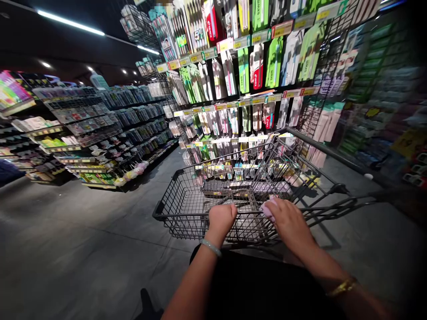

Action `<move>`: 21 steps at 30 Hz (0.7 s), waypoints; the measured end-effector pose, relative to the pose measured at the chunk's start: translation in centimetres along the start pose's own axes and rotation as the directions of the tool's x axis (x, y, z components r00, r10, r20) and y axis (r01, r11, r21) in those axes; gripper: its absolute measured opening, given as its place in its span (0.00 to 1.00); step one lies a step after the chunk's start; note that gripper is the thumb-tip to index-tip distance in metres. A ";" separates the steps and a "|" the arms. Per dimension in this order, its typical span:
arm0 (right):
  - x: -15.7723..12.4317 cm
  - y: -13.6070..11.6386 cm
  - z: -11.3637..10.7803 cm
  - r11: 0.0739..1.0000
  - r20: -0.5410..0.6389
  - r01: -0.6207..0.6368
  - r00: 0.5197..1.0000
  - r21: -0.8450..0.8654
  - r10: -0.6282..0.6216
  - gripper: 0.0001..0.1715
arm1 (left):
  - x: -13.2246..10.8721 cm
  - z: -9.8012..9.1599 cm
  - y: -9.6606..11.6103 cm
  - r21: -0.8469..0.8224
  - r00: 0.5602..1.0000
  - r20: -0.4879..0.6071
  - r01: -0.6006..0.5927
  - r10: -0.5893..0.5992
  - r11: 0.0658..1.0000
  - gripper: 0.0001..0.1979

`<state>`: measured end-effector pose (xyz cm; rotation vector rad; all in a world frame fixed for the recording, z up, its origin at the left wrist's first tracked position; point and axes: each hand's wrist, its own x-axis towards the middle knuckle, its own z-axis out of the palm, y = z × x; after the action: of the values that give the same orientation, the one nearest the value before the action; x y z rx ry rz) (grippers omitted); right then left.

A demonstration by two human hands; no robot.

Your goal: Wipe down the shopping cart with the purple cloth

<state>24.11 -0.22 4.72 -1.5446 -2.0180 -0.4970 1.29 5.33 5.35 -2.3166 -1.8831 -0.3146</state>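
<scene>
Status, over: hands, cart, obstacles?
Left hand gripping black wire shopping cart at near rim. Right hand holding crumpled pink cloth at rim. Black rack of packaged toothbrushes beyond.

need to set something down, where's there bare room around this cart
The cart has bare room inside its left end, past the left hand. Bare floor lies between the cart and the shelves at left. Crowded: the rack ahead, hung close with toothbrush packs, and the near rim, where the right hand holds something pink.

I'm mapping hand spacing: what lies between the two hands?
In the head view, the cart rim, plus a pink item held by the right hand.
</scene>
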 end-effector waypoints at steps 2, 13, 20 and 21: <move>0.5 -1.7 0.8 1.000 -0.010 -0.001 1.000 -0.015 0.001 0.16 | 0.1 0.1 -0.5 0.007 1.000 -0.007 0.002 -0.002 1.000 0.27; 1.8 -0.5 -0.2 0.999 0.095 0.042 0.994 0.023 -0.044 0.14 | -0.2 -2.3 -2.0 -0.009 0.992 -0.102 -0.071 0.070 0.997 0.20; 1.5 -2.3 0.6 0.990 0.017 0.136 0.990 0.032 -0.137 0.20 | -0.4 -1.9 4.2 -0.203 0.978 -0.156 -0.167 0.137 0.965 0.21; 1.4 -1.8 0.6 0.984 0.020 0.166 0.986 0.060 -0.167 0.21 | -0.5 -1.7 4.3 -0.189 0.980 -0.145 -0.164 0.138 0.968 0.22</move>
<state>21.95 0.68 5.20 -1.3611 -2.1725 -0.4810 5.32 3.55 6.96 -2.4809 -1.6713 -0.6476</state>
